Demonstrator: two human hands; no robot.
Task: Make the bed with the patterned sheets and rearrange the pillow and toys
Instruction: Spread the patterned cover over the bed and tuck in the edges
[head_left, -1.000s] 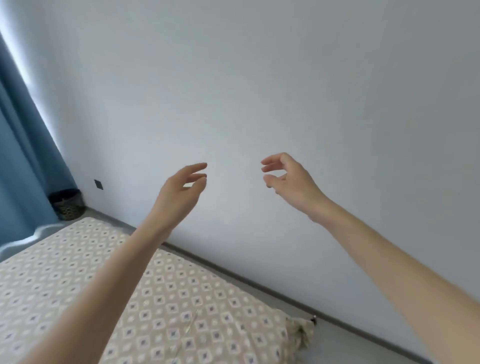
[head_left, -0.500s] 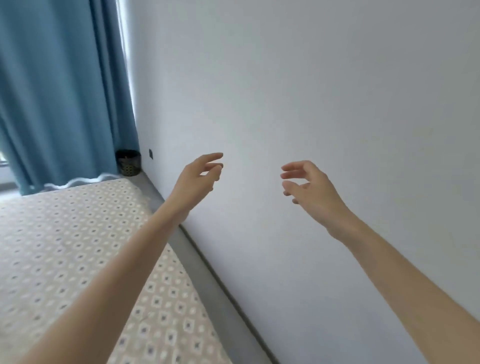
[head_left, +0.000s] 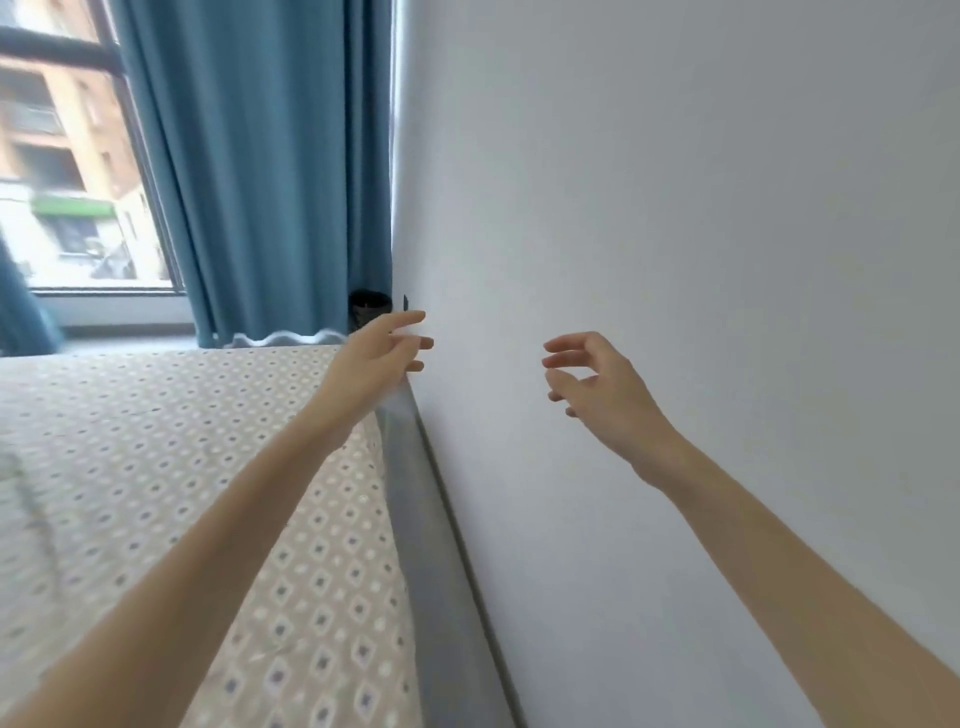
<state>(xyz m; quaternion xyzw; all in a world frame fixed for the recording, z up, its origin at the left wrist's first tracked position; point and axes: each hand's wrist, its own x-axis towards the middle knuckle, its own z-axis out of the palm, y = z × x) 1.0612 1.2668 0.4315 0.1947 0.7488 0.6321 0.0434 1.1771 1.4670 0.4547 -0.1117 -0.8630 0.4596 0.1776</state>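
The bed fills the lower left, covered by a beige patterned sheet (head_left: 156, 467) with small diamond motifs that lies flat to its right edge. My left hand (head_left: 379, 353) hovers in the air above the bed's far right corner, fingers loosely extended and holding nothing. My right hand (head_left: 597, 384) is raised in front of the white wall, fingers relaxed and slightly curled, also holding nothing. No pillow or toy is in view.
A white wall (head_left: 701, 234) runs along the right, with a narrow grey floor strip (head_left: 441, 571) between it and the bed. Blue curtains (head_left: 270, 171) hang by a window (head_left: 67, 156). A small dark bin (head_left: 368, 304) stands in the corner.
The view has swung left, bringing the window and curtains into sight. Both hands stay raised, apart and holding nothing.
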